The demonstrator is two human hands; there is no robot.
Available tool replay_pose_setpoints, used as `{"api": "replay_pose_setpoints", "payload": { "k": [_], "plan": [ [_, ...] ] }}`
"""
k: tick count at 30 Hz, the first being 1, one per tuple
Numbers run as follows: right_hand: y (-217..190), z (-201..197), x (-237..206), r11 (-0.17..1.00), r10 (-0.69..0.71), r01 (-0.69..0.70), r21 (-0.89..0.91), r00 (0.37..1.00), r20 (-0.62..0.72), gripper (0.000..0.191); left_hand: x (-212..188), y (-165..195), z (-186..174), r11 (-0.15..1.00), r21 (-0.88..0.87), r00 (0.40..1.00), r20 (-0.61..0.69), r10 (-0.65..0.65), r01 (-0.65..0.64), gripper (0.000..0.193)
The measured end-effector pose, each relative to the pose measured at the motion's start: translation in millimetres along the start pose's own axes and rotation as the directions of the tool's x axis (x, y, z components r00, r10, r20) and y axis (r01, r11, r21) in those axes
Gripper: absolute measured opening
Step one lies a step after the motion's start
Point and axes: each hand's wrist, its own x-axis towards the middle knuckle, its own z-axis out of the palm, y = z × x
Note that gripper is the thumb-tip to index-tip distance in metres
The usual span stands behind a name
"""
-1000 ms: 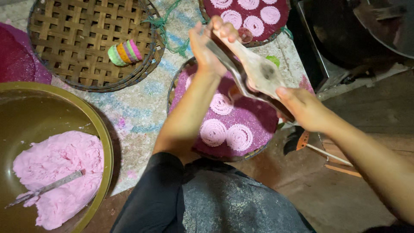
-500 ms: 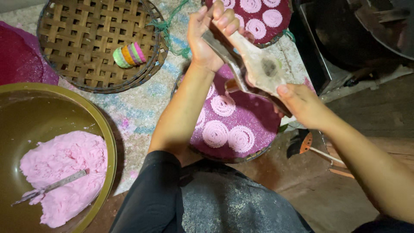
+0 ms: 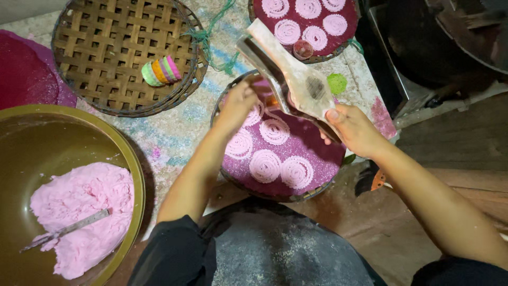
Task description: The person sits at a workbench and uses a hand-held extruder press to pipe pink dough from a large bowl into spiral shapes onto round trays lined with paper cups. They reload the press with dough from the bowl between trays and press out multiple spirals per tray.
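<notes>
My right hand [image 3: 354, 130] grips the lower end of a long wooden press [image 3: 296, 74], which slants up and away over a round woven tray [image 3: 264, 195] lined with a purple mat. Several pink noodle coils [image 3: 264, 165] lie on the mat. My left hand [image 3: 241, 103] is down at the tray's far left, fingers curled beside the base of the press and touching a coil. Whether it grips anything is hidden.
A large olive bowl [image 3: 138, 180] at left holds pink dough [image 3: 84, 212] with a metal blade [image 3: 69, 229] in it. Beyond it, an empty woven tray [image 3: 106, 32] carries stacked coloured cups [image 3: 161, 70]. Another coil-filled tray [image 3: 307, 26] and a green lid [image 3: 336, 83] sit behind.
My left hand let go of the top of the press and dropped to the tray's left side. The press swung open and leans further away.
</notes>
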Motion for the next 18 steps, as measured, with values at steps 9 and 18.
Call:
{"api": "replay_pose_setpoints", "payload": {
  "k": [9, 18],
  "plan": [
    [24.5, 4.9, 10.1, 0.991, -0.086, 0.092, 0.101, 0.995, -0.056, 0.071, -36.9, -18.8, 4.1, 0.957, 0.29, 0.978, -0.19, 0.084, -0.026, 0.047],
    [61.0, 14.0, -27.2, 0.908, -0.132, 0.204, 0.366, 0.969, -0.211, 0.085, -99.4, -11.2, 26.5, 0.7, 0.712, 0.96, -0.232, 0.156, 0.058, 0.034]
  ]
}}
